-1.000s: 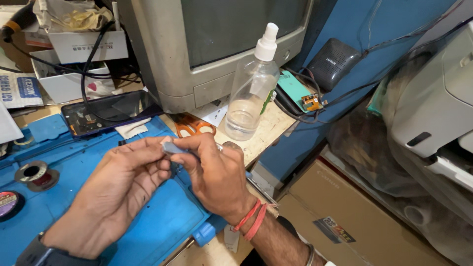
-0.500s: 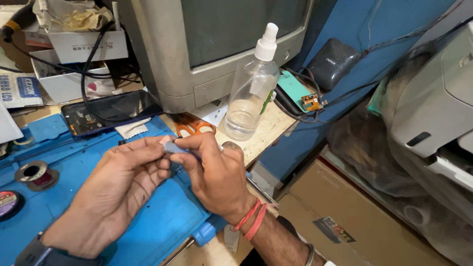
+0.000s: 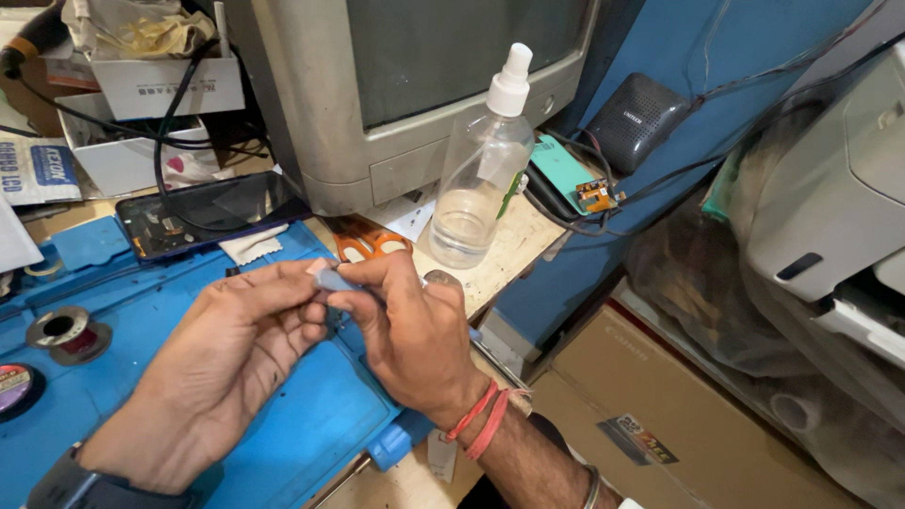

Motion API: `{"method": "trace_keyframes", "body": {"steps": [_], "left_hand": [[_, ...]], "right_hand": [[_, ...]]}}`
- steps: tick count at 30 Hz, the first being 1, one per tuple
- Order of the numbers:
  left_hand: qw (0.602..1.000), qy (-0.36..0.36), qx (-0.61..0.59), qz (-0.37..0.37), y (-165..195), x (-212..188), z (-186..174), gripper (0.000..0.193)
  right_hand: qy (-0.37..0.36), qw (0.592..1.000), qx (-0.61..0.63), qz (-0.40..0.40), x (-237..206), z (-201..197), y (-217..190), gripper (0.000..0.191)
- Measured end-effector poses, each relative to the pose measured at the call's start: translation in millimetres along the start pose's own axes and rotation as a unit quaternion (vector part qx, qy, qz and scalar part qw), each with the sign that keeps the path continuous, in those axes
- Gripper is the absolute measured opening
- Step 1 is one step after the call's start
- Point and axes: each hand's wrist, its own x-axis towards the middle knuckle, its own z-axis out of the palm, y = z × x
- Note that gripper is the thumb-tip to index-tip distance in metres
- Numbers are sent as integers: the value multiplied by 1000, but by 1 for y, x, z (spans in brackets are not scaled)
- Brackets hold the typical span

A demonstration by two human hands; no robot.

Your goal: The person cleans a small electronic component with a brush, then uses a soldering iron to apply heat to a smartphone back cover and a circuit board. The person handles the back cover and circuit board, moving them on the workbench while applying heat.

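Note:
Both hands meet over a blue work mat (image 3: 311, 424). My left hand (image 3: 222, 363) and my right hand (image 3: 410, 330) pinch a small grey-blue flat part (image 3: 332, 279) between their fingertips. The right wrist wears red thread bands. A dark phone (image 3: 203, 212) lies face up at the mat's far edge, with a white cloth scrap (image 3: 250, 247) beside it. Orange-handled scissors (image 3: 363, 243) lie just beyond my right hand.
A clear spray bottle (image 3: 481, 170) stands on the wooden bench in front of an old grey monitor (image 3: 415, 85). Solder spools (image 3: 61, 332) sit on the mat at left. A small green circuit board (image 3: 566, 174), cables, cardboard boxes and a printer (image 3: 839, 198) fill the right.
Both hands have stayed together on the small part, with only slight finger shifts. Nothing else has moved.

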Motion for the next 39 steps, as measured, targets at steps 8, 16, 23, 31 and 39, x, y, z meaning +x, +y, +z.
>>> {"method": "trace_keyframes", "body": {"steps": [8,16,23,31,39], "left_hand": [[1000,21,10,-10,2,1,-1,15],[1000,-1,3,2,0,2,-4,13],[1000,22,10,-8,3,0,0,15],[1000,8,8,0,2,-1,1,15],[1000,12,8,-5,4,-3,4,16]], "right_hand": [[31,1000,0,-5,1,1,-2,23],[16,1000,-1,-4,1,0,-1,24],[37,999,1,-5,1,3,-2,25],[23,1000,16,1,-1,4,1,23],[51,998,19,14,0,6,-1,29]]}}
